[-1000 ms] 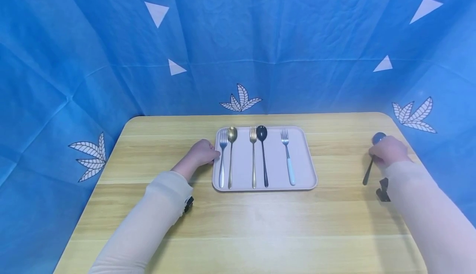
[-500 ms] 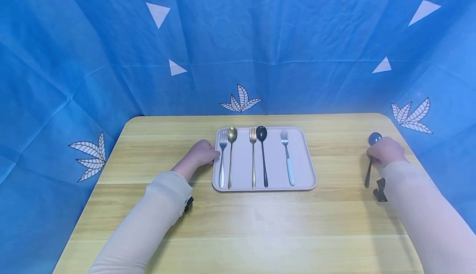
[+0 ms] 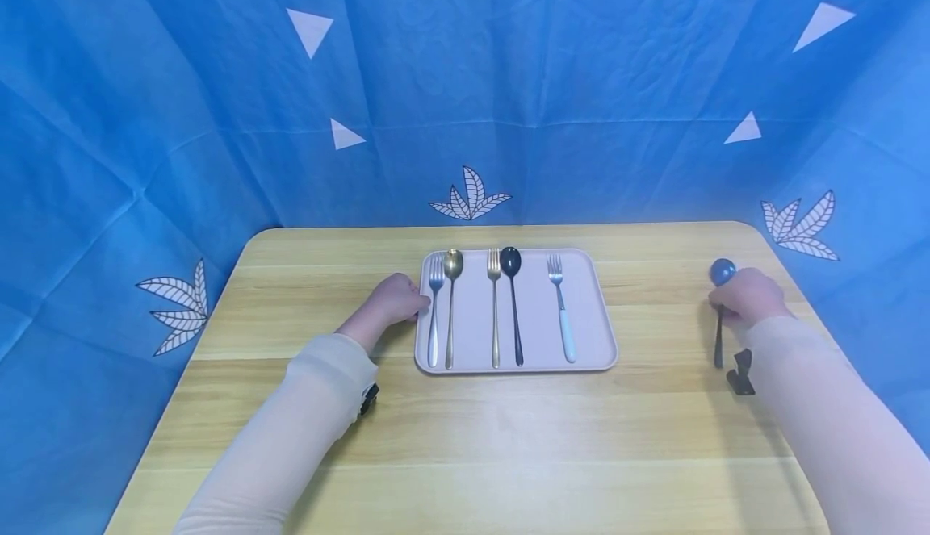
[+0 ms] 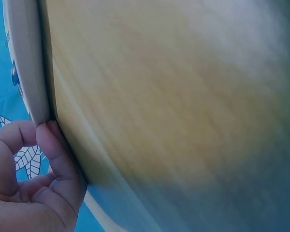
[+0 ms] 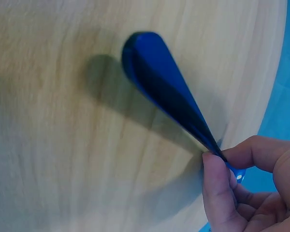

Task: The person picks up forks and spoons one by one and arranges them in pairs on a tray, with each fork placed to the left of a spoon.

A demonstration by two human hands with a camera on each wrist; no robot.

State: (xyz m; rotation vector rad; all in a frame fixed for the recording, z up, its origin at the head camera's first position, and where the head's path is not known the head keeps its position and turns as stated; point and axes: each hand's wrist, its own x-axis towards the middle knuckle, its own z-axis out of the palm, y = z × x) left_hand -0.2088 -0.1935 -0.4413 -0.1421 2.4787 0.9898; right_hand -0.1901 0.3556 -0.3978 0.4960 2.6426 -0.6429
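Observation:
My left hand point(image 3: 395, 298) pinches the left rim of a pale pink tray point(image 3: 534, 321); in the left wrist view, thumb and fingers meet on the tray's edge point(image 4: 26, 53). At the table's right side, my right hand point(image 3: 756, 294) pinches a dark spoon point(image 3: 722, 271) by its handle, bowl pointing away from me. The right wrist view shows the spoon's broad handle end point(image 5: 159, 79) over the wood, its shadow beside it. Lying lengthwise on the tray, left to right, are a silver fork point(image 3: 434, 309), gold spoon point(image 3: 454, 264), gold fork point(image 3: 495, 265), black spoon point(image 3: 511, 261) and blue-handled fork point(image 3: 567, 333).
The wooden table point(image 3: 508, 454) stretches out in front of me, with rounded far corners. A blue cloth point(image 3: 407, 51) printed with white triangles and leaves hangs behind it and at both sides. Bare wood lies between the tray and my right hand.
My right hand has shifted slightly left with the dark spoon, whose handle has swung more upright in the head view. The left hand and the tray look unmoved.

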